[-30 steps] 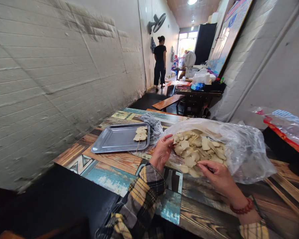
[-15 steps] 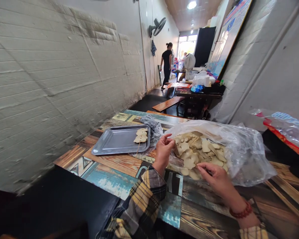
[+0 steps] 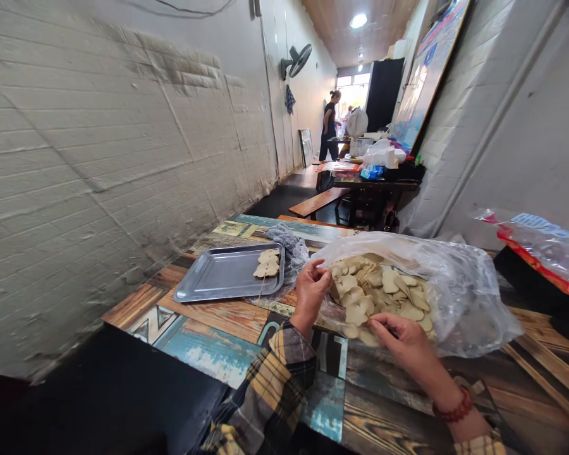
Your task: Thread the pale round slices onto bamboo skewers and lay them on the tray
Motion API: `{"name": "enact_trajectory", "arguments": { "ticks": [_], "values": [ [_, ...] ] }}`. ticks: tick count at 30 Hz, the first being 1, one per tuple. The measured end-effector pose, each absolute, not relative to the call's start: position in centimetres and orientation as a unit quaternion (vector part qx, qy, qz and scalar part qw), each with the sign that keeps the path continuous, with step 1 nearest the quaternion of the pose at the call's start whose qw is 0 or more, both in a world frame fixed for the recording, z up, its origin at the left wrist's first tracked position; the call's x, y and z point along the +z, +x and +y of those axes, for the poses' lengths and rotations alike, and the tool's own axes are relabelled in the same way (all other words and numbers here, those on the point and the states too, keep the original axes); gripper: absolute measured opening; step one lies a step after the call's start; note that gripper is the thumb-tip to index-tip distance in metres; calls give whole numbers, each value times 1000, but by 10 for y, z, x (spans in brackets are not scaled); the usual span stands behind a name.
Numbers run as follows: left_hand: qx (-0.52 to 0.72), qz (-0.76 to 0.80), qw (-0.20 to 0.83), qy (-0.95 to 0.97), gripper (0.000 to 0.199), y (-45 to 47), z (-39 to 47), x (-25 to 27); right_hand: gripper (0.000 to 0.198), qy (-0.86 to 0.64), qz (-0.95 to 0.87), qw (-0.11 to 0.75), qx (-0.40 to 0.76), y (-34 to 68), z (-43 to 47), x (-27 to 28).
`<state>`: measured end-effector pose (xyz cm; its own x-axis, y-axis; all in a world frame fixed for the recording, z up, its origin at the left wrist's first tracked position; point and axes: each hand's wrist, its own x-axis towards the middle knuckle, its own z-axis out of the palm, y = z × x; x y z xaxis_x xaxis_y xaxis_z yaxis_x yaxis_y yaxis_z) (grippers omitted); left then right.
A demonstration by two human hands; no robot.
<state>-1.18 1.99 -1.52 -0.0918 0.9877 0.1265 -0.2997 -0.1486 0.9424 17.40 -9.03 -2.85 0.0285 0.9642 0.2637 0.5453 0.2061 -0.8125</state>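
A clear plastic bag (image 3: 474,297) lies open on the table, filled with thin, pale beige slices (image 3: 396,284). At the bag's left edge my left hand (image 3: 312,294) is closed, thumb and fingertips pinched together; what they grip is too small to make out. My right hand (image 3: 401,341) pinches the lower end of what looks like a thin skewer, with a few overlapping slices (image 3: 358,309) lined up above the fingertips. To the left, a metal tray (image 3: 213,272) carries a finished-looking skewer of slices (image 3: 267,264), its stick poking over the near rim.
A crumpled grey cloth-like bundle (image 3: 289,243) sits between tray and bag. Red-edged plastic packaging (image 3: 540,253) rests on a black container at right. Behind are a bench (image 3: 317,201), a cluttered table (image 3: 384,183) and a person in dark clothes (image 3: 329,126). A wall runs along the left.
My right hand has shifted slightly left with the slices at its fingertips; my left hand stays nearly in place. The person in the background has turned and moved right.
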Motion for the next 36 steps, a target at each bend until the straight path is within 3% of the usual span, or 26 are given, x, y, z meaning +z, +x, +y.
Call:
{"name": "enact_trajectory", "arguments": {
  "ticks": [10,17,24,29,36],
  "values": [
    [597,402,510,470,39,-11,19,-14,38,-584,-627,422,296,176,-90,-32],
    [598,375,591,390,45,-14,17,-13,45,-575,-560,448,394,172,-91,-17],
    [534,323,681,384,51,-11,13,-14,49,-562,-554,454,414,171,-89,-22],
    [555,340,663,370,50,-11,14,-16,51,-566,-580,439,387,172,-87,-31],
    [587,347,633,367,48,-14,20,-18,43,-567,-654,431,254,173,-87,-42]
  ]
}}
